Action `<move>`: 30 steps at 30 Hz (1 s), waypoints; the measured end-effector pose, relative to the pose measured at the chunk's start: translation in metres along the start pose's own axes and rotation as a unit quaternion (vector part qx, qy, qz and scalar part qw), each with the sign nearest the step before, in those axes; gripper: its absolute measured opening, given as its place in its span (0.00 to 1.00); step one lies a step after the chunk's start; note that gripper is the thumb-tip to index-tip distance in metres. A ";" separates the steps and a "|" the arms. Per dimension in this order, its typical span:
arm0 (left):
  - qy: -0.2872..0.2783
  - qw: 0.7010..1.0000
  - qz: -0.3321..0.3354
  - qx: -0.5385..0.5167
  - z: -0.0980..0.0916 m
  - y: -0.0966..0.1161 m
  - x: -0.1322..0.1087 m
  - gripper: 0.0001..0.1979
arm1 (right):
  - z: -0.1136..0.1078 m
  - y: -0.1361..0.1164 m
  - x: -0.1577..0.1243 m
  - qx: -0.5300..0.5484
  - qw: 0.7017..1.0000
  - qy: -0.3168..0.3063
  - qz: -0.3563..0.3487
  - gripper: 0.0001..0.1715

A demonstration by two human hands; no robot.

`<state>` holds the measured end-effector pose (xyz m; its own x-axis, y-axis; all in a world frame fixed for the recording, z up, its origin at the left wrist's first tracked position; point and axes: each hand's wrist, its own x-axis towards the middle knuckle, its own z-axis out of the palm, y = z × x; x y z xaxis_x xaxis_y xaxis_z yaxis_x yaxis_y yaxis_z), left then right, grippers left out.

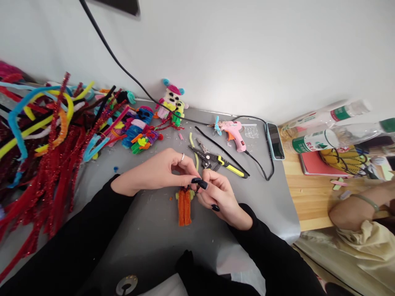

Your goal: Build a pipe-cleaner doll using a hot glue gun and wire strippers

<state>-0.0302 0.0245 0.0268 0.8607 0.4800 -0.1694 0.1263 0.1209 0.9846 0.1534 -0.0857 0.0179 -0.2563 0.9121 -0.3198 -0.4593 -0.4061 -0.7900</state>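
Observation:
My left hand [169, 170] and my right hand [220, 195] meet at the fingertips over the grey mat, thumbs and fingers pinched together. Between them is a small dark bit, mostly hidden by the fingers, so its kind is unclear. Just below lies an orange fuzzy pipe cleaner piece [184, 208] with yellowish-green bits at its upper sides; its top is behind my hands. Beyond my fingers rest wire strippers [226, 165] with black and yellow handles. A yellow-green pipe cleaner [192, 140] and a black pipe cleaner [220, 150] lie beside them.
Red tinsel and coloured pipe cleaners [63, 164] pile up at left. Several fuzzy figures [171, 100] stand by the wall. A corded pink glue gun [235, 135], a phone [274, 142] and plastic bottles [317, 139] are at right. Another person's arm [354, 207] rests at far right.

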 end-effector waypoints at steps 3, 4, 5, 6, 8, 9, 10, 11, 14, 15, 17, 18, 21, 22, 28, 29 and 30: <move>0.002 1.000 -0.008 -0.020 0.002 -0.001 0.000 0.04 | 0.000 0.001 0.000 -0.011 1.000 0.002 -0.005 0.21; 0.003 1.000 -0.009 -0.022 0.002 -0.001 0.000 0.04 | 0.000 0.001 0.000 -0.012 1.000 0.002 -0.007 0.21; 0.004 1.000 -0.010 -0.023 0.002 -0.001 0.000 0.03 | 0.000 0.001 0.000 -0.014 1.000 0.004 -0.010 0.21; 0.005 1.000 -0.010 -0.023 0.002 -0.001 0.001 0.04 | 0.000 0.002 0.000 -0.016 1.000 0.006 -0.014 0.21; 0.006 1.000 -0.011 -0.022 0.000 0.001 0.001 0.05 | -0.001 0.002 0.000 -0.025 0.999 0.014 -0.022 0.22; 0.004 1.000 -0.011 -0.021 -0.001 0.001 0.001 0.05 | -0.001 0.003 0.000 -0.033 0.999 0.019 -0.025 0.23; 0.001 1.000 -0.012 -0.020 -0.002 0.002 0.000 0.06 | -0.001 0.003 0.000 -0.040 0.999 0.026 -0.026 0.24; -0.005 1.000 -0.015 -0.019 -0.004 0.002 0.000 0.06 | -0.001 0.004 0.000 -0.047 0.998 0.033 -0.023 0.25; -0.036 0.998 -0.027 -0.031 -0.007 0.003 -0.002 0.06 | -0.002 0.004 0.001 -0.057 0.997 0.043 -0.016 0.27; -0.046 0.998 -0.032 -0.037 -0.008 0.002 -0.003 0.06 | -0.002 0.005 0.001 -0.058 0.997 0.040 -0.016 0.28; -0.058 0.996 -0.041 -0.050 -0.009 0.001 -0.004 0.06 | -0.003 0.005 0.001 -0.063 0.997 0.031 -0.013 0.28; -0.061 0.996 -0.046 -0.055 -0.009 0.000 -0.004 0.06 | -0.003 0.005 0.001 -0.066 0.997 0.028 -0.011 0.28; -0.067 0.994 -0.054 -0.065 -0.008 -0.002 -0.004 0.07 | -0.003 0.005 0.000 -0.079 0.997 0.026 -0.001 0.29; -0.071 0.994 -0.053 -0.068 -0.007 -0.003 -0.003 0.07 | -0.003 0.004 0.000 -0.083 0.996 0.025 0.002 0.29; -0.111 0.986 -0.065 -0.108 -0.009 -0.004 -0.003 0.04 | -0.001 0.001 -0.001 -0.097 0.995 -0.006 0.033 0.28; -0.119 0.984 -0.071 -0.114 -0.009 -0.004 -0.003 0.03 | -0.001 0.000 -0.001 -0.096 0.995 -0.011 0.035 0.28; -0.125 0.982 -0.077 -0.119 -0.010 -0.004 -0.003 0.02 | 0.000 0.000 0.000 -0.096 0.995 -0.014 0.036 0.28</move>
<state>-0.0379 0.0312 0.0230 0.9383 0.2161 -0.2701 0.1708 0.3896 0.9050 0.1534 -0.0861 0.0181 -0.3077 0.8783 -0.3660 -0.2689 -0.4493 -0.8520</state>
